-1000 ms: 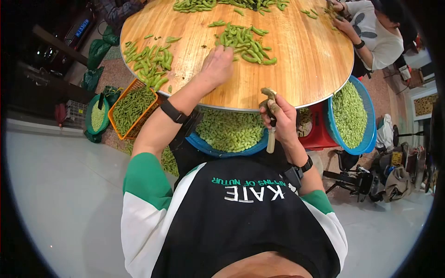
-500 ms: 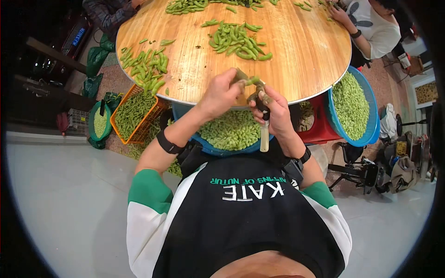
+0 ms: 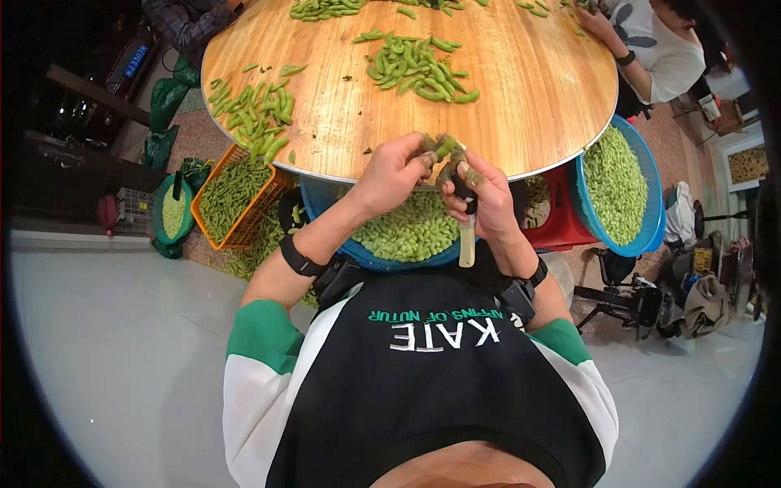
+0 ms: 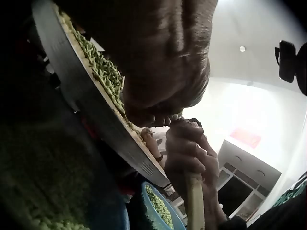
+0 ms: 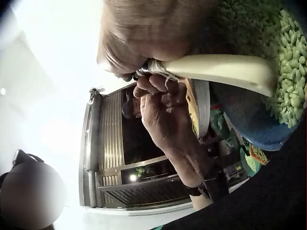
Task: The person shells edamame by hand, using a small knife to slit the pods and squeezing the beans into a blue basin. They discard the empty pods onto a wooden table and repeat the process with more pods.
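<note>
Above the near edge of the round wooden table (image 3: 521, 98), both hands meet. My left hand (image 3: 389, 172) pinches a green soybean pod (image 3: 445, 147) between thumb and fingers. Close beside it, my right hand (image 3: 486, 195) grips a tool with a cream handle (image 3: 466, 246), which points down toward my body; its other end is hidden by the fingers. In the right wrist view the same handle (image 5: 220, 72) sticks out of the fist. Just below the hands, shelled beans (image 3: 407, 233) fill a blue basin (image 3: 366, 259). A pile of pods (image 3: 415, 71) lies farther in on the table.
More pods (image 3: 256, 118) lie at the table's left. An orange crate (image 3: 218, 240) of pods stands below them, beside a green basin (image 3: 189, 213). At right, another blue basin (image 3: 656, 207) holds shelled beans near a red stool (image 3: 561, 211). Another person (image 3: 663, 49) sits across the right side.
My left hand has come back from the pod pile to the right hand, bringing a pod. The right hand has shifted slightly left, still holding the cream-handled tool.
</note>
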Demonstrator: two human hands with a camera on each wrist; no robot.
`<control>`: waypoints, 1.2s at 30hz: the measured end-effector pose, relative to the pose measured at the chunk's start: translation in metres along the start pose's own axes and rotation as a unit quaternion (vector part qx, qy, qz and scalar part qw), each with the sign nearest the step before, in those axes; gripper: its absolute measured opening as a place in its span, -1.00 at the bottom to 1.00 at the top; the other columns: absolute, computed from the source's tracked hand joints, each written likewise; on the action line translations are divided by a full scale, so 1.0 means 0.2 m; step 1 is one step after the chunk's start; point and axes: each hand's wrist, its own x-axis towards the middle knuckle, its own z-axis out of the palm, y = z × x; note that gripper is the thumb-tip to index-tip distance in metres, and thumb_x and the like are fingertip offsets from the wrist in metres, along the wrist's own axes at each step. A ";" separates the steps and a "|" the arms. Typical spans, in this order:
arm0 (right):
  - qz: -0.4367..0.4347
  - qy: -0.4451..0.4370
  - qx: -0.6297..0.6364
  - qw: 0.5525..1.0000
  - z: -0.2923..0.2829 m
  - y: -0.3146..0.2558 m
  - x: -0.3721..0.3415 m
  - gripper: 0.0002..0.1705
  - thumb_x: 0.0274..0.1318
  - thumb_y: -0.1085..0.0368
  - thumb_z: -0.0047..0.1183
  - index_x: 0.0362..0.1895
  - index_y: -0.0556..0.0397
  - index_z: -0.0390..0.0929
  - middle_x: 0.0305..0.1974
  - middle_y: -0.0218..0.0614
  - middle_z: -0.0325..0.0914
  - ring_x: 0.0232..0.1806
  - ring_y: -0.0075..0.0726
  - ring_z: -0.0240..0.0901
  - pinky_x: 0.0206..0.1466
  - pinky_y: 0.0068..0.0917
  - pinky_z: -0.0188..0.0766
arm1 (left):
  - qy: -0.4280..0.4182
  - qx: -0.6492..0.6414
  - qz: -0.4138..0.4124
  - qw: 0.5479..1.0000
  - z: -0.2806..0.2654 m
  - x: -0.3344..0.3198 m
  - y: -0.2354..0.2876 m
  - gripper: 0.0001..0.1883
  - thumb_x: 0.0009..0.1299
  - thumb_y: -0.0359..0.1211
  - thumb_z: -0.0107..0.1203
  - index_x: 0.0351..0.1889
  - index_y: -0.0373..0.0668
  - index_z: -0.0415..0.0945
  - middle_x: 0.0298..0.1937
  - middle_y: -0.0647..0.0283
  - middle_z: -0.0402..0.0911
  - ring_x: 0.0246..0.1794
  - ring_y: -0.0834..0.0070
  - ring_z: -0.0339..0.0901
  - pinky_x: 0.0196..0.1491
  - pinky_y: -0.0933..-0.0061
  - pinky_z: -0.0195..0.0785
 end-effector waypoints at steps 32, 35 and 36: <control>0.096 -0.072 0.138 0.983 -0.03 0.04 0.03 -0.63 0.32 0.23 -0.14 0.16 0.07 0.34 -0.44 -0.33 0.39 -0.67 -0.63 0.09 -0.72 -0.71 0.01 | -0.030 -0.189 -0.198 0.962 -0.04 -0.03 -0.01 -0.80 0.44 -0.32 -0.01 -0.07 -0.20 0.48 -0.48 0.41 0.43 -0.61 0.65 0.32 -0.58 0.58 0.18; 0.102 -0.018 0.159 0.982 -0.01 0.00 0.08 -0.57 0.32 0.23 -0.13 0.25 -0.01 0.27 -0.41 -0.34 0.39 -0.66 -0.63 0.08 -0.70 -0.72 0.02 | 0.078 0.255 0.217 0.939 -0.01 -0.07 0.01 -0.87 0.30 -0.48 0.09 -0.21 -0.28 0.47 -0.46 0.19 0.50 -0.56 0.42 0.47 -0.52 0.42 0.31; 0.107 -0.024 0.169 0.980 -0.01 0.01 0.07 -0.54 0.32 0.23 -0.13 0.28 -0.03 0.25 -0.40 -0.34 0.38 -0.65 -0.63 0.08 -0.69 -0.72 0.03 | 0.075 0.253 0.213 0.941 -0.01 -0.07 0.01 -0.87 0.30 -0.48 0.09 -0.21 -0.28 0.47 -0.46 0.19 0.50 -0.56 0.42 0.47 -0.52 0.42 0.31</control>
